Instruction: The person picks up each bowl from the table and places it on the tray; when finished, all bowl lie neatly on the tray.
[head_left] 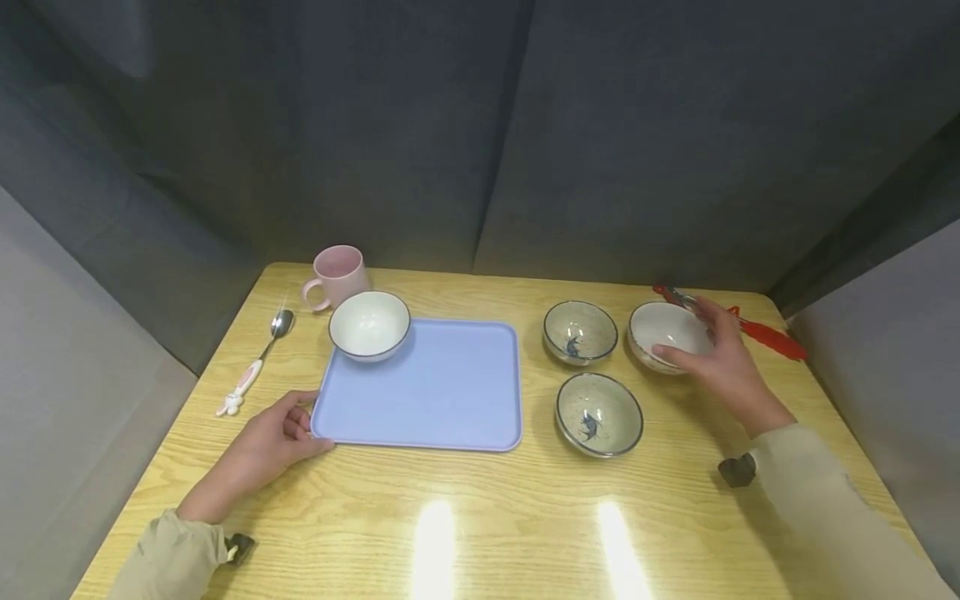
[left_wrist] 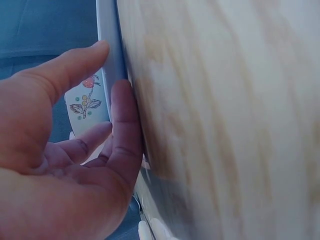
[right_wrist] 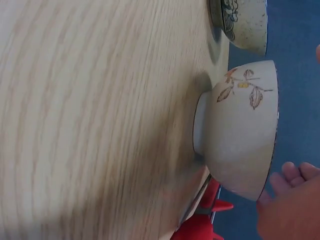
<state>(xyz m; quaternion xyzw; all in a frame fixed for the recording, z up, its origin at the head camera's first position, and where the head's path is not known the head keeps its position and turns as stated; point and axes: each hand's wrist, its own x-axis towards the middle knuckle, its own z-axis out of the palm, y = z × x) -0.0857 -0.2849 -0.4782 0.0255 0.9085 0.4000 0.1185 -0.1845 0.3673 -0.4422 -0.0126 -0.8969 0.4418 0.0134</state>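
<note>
My left hand (head_left: 272,437) is at the front left corner of a light blue rectangular tray (head_left: 442,392). Its thumb and curled fingers hold the rim from either side of that corner. A white bowl (head_left: 370,325) with a dark rim sits over the tray's back left corner. On the right, my right hand (head_left: 723,358) spans a second white bowl (head_left: 667,329), which has a brown leaf pattern (right_wrist: 247,90) outside. The thumb reaches over the bowl's near side, and in the right wrist view the fingertips (right_wrist: 282,182) are right at the rim.
Two speckled grey-green bowls (head_left: 581,333) (head_left: 600,415) with blue motifs stand right of the tray. Red-handled tongs (head_left: 772,340) lie behind the right hand. At the back left stand a pink mug (head_left: 340,275) and a spoon (head_left: 255,367) with a rabbit handle.
</note>
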